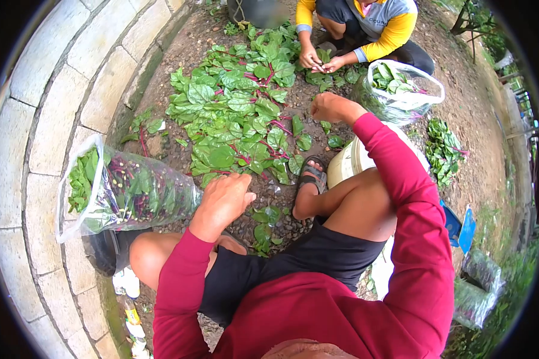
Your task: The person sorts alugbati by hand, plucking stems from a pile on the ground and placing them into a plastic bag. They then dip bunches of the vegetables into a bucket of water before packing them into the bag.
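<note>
My left hand (224, 200) is above the lower edge of a spread heap of green leaves with red-purple stems (221, 157), near a clear bag of leaves (147, 191). Its back and thumb show; its other fingertips are hidden. To the right of the heap, my right hand (335, 109) is raised with its fingers curled closed, over the ground between the heap and a white bucket (343, 165). Whatever it may hold cannot be made out. A second open clear bag with leaves (395, 84) stands just beyond it.
A co-worker in a grey and yellow top (383, 27) squats at the top, both hands together at a small leafy piece. A dark bucket (257, 11) stands at the top. Loose leaves (444, 149) and a blue object (458, 226) lie right; a block wall (54, 131) curves along the left.
</note>
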Motion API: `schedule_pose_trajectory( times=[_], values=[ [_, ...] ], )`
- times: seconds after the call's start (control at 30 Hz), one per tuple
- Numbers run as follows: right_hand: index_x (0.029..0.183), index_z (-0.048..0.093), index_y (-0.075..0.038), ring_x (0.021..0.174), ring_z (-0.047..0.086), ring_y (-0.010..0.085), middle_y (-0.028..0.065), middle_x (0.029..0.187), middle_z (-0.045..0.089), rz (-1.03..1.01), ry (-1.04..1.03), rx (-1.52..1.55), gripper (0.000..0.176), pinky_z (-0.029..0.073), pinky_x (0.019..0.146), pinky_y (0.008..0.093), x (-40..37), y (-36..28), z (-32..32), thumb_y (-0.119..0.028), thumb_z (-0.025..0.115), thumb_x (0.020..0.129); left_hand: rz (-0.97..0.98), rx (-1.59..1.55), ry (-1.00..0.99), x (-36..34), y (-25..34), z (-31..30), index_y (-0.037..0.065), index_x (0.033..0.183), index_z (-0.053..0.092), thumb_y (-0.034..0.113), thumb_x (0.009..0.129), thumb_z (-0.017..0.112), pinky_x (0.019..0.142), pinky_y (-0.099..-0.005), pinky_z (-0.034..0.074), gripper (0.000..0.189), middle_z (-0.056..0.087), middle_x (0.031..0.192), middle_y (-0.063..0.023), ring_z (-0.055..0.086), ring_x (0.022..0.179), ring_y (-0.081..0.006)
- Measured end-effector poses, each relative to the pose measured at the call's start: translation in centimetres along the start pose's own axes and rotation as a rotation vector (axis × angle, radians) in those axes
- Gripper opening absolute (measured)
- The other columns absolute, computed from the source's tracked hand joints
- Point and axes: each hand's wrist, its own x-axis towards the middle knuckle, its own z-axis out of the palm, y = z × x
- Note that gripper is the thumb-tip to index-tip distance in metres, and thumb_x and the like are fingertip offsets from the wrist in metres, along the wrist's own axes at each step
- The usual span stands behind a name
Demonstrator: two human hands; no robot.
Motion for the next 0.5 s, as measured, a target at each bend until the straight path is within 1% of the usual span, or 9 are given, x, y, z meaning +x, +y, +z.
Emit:
schedule_pose_trajectory(
  times=[0.17,0.27,0.47,0.5],
  values=[
    [0.093,0.075,-0.004,0.083,0.071,0.0362,0.0199,0.087,0.072,0.037,-0.032,-0.047,0.022,0.055,0.076,0.0452,-0.29,-0.93,-0.67,-0.016,0.064,0.078,0.020,-0.011,0.006,0.08,-0.12,0.31,0.003,0.114,0.063,0.025,0.086,0.071,0.084,-0.0489,0.050,0.036,0.067,0.102,-0.0195,0.064,0.099,-0.0394],
    [0.089,0.073,-0.004,0.079,0.069,0.0369,0.0212,0.082,0.070,-0.017,-0.018,-0.050,0.020,0.053,0.072,0.0465,-0.25,-0.77,-0.60,-0.017,0.063,0.079,0.004,-0.026,-0.005,0.06,0.33,-0.23,0.002,0.112,0.062,0.025,0.086,0.071,0.084,-0.0492,0.050,0.036,0.067,0.102,-0.0198,0.064,0.099,-0.0395],
    [0.089,0.073,-0.004,0.078,0.069,0.0357,0.0199,0.083,0.070,-0.011,0.025,0.009,0.019,0.053,0.073,0.0448,-0.62,-0.65,-0.55,-0.017,0.063,0.078,-0.004,-0.019,-0.004,0.27,0.12,-0.15,0.002,0.110,0.062,0.026,0.087,0.070,0.082,-0.0506,0.050,0.034,0.067,0.100,-0.0209,0.064,0.096,-0.0411],
    [0.089,0.072,-0.004,0.079,0.069,0.0342,0.0185,0.084,0.071,-0.015,0.002,0.009,0.019,0.053,0.074,0.0435,-0.55,-0.54,-0.60,-0.017,0.063,0.078,-0.008,-0.018,-0.004,0.34,-0.02,-0.14,0.002,0.110,0.062,0.026,0.087,0.070,0.081,-0.0509,0.051,0.034,0.067,0.100,-0.0211,0.064,0.096,-0.0415]
  ],
)
